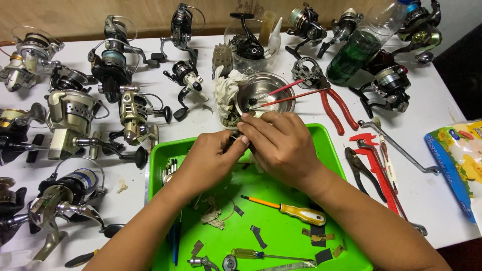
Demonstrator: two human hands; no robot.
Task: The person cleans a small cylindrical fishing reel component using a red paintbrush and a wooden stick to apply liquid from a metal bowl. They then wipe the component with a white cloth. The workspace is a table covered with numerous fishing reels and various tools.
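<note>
Over the far part of a green plastic tray (pixel 281 221), both my hands close around a small dark part (pixel 234 142), mostly hidden by my fingers. My left hand (pixel 211 158) grips it from the left. My right hand (pixel 278 143) covers it from the right, fingertips at the part's top. In the tray lie a yellow-handled screwdriver (pixel 291 211), a second small screwdriver (pixel 256 255), bits of dark tape and small metal pieces.
Several spinning fishing reels (pixel 75 120) crowd the white table's left and back. A steel bowl (pixel 263 93) with brushes, red-handled pliers (pixel 334 103), a green bottle (pixel 359 47), a red caliper (pixel 376 165), dark pliers (pixel 359 168) and a colourful bag (pixel 459 155) lie behind and right.
</note>
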